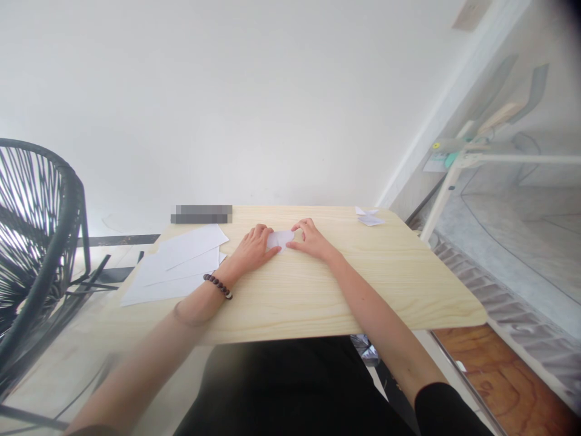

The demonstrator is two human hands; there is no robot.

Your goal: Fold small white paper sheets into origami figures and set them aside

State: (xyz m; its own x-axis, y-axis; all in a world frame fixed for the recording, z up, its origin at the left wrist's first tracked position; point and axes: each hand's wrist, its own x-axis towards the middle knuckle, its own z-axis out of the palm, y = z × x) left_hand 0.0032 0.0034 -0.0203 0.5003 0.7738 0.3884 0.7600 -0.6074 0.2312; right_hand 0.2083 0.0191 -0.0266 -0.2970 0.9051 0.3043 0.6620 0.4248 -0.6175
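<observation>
A small folded piece of white paper [280, 240] lies at the middle of the wooden table, between my two hands. My left hand [255, 247], with a dark beaded bracelet [218, 286] at its wrist, grips the paper's left side between thumb and fingers. On the right side, my right hand [311, 238] pinches the paper's edge with thumb and fingertips. Parts of the paper are hidden under the fingers, and its exact folded shape is too small to tell.
Several loose white sheets [181, 263] overlap on the table's [399, 290] left side. A folded paper piece [370, 217] stands at the back right. A blurred-out dark object [201, 214] lies at the back left. A black corded chair [63, 224] is at the left, a white frame [442, 203] at the right.
</observation>
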